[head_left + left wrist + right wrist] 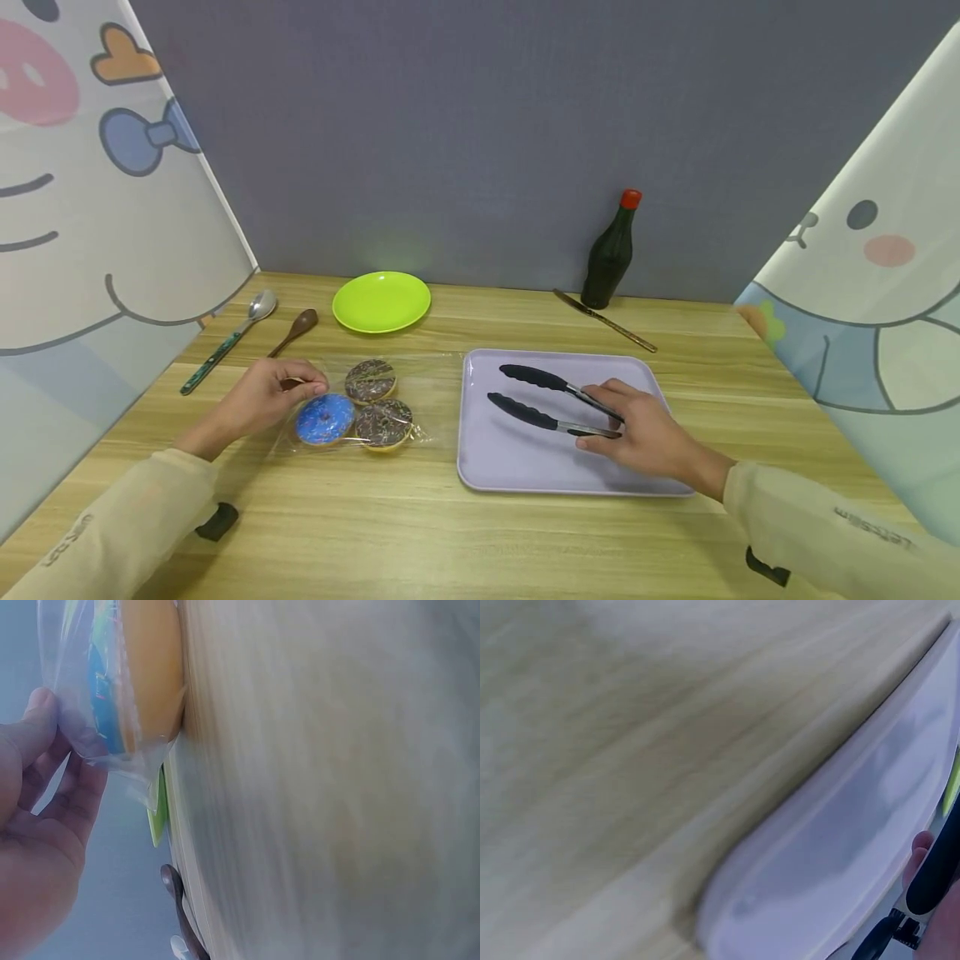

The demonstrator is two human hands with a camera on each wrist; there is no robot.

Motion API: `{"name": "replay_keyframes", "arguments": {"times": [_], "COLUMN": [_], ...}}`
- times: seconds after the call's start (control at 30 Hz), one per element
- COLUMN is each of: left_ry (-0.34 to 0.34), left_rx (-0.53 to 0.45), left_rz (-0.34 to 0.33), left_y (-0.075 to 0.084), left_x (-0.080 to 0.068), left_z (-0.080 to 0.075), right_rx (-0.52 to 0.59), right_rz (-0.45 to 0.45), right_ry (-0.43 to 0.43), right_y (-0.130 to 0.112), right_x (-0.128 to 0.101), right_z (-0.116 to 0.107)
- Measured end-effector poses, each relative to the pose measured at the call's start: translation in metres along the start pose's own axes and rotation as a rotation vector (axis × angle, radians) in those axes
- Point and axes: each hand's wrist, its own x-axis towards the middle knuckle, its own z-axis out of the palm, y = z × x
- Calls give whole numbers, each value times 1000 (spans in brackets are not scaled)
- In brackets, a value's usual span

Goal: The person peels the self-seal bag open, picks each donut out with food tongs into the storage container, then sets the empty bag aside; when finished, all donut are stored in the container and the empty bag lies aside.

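Note:
In the head view my left hand (270, 396) pinches the left end of a clear plastic bag (139, 776) between thumb and fingers. Inside the bag lie a blue-iced doughnut (325, 418) and two chocolate-iced doughnuts, an upper one (371, 381) and a lower one (384, 423), all with sprinkles. On the other side, my right hand (645, 433) grips a pair of metal tongs (525, 412) with black scalloped tips. The tongs' arms are spread apart and point left above a lavender tray (480, 467). In the right wrist view only part of the hand and tongs shows.
A lime-green plate (382, 302) stands at the back. On the left lie a green-handled spoon (225, 356) and a brown spoon (300, 325). A dark bottle (609, 258) with a red cap stands at the back right, beside a patterned knife (611, 323). Grey panel (480, 142) behind.

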Motion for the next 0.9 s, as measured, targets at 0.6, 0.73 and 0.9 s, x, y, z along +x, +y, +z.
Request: {"name": "replay_keyframes", "arguments": {"times": [0.6, 0.73, 0.9], "left_ry": [-12, -10, -7], "left_rx": [-5, -6, -8], "left_rz": [-14, -9, -11], "left_y": [1, 2, 3], "left_x": [0, 0, 0], "left_z": [-1, -1, -1], "right_rx": [-70, -93, -88], "right_rz": [-81, -101, -115], "right_ry": [-213, -250, -293], "right_y": [-36, -39, -41], "right_x": [46, 56, 67], "right_z": [9, 12, 15]}}
